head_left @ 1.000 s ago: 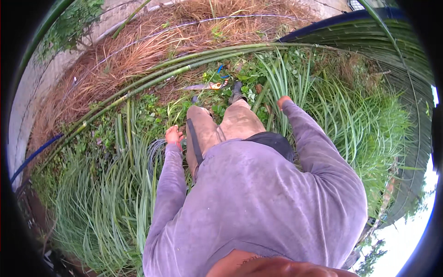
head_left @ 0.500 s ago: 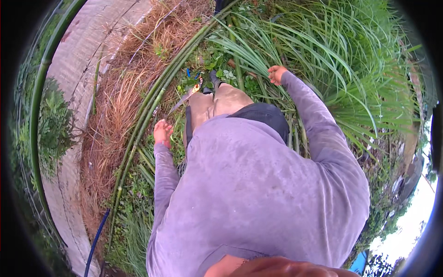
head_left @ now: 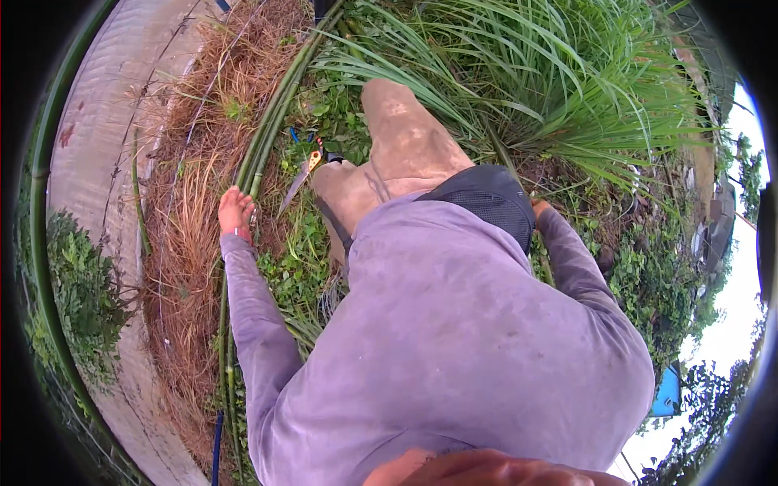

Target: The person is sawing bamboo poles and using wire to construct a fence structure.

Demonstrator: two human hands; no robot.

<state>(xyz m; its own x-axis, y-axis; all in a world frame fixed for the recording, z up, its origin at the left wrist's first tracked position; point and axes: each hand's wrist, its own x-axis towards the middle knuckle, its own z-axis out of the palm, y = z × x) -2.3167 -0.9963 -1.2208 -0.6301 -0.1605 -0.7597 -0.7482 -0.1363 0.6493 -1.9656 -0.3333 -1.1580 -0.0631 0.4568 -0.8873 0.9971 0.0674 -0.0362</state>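
My left hand (head_left: 237,212) is beside a bundle of long green poles (head_left: 271,134) that look like bamboo. Its fingers are loosely spread, with nothing visible in them. Whether the fingertips touch the poles I cannot tell. My right hand (head_left: 539,207) is low at my right hip, mostly hidden behind the black mesh cloth (head_left: 490,198) there. Its fingers do not show. Close to my left knee lies a tool with a long pale blade and a yellow and red handle (head_left: 314,159).
Tall green grass (head_left: 559,73) arches at the front right. Dry brown grass (head_left: 207,162) lies beyond the poles on the left, bordered by a pale paved strip (head_left: 97,138). A leafy bush (head_left: 81,267) and a large curved green pole (head_left: 40,202) stand at the far left.
My right hand has drawn back from the grass blades to my hip. My left hand has moved outward to the poles. My right knee now reaches farther forward, over the greenery.
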